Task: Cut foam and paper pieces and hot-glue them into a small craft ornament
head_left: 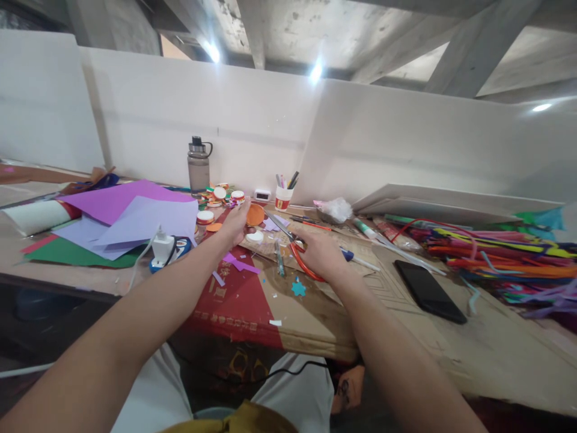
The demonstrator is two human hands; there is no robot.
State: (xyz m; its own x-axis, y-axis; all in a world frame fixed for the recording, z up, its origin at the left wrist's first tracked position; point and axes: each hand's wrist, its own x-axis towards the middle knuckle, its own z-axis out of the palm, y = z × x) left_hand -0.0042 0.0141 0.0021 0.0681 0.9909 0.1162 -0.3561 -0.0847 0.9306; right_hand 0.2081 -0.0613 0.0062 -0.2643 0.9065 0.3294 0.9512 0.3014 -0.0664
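Observation:
My left hand (235, 224) is closed on an orange paper disc (255, 214), held upright above the cardboard. Facing it from the right, my right hand (315, 249) grips a pair of scissors (288, 231) by its orange-red handles. The blades point up and left toward the disc; I cannot tell whether they touch it. Just below the disc lies a white round piece (255, 237). Another orange piece (214, 227) rests left of my left hand. Purple paper strips (241, 263) and a teal star-shaped cutout (298, 288) lie on the cardboard (315, 325) nearer to me.
Purple and green paper sheets (135, 219) and a white charger plug (163, 245) are on the left. At the back stand a water bottle (199, 168) and a cup of pens (283, 197). On the right are a black phone (428, 291) and colourful pipe cleaners (509, 258).

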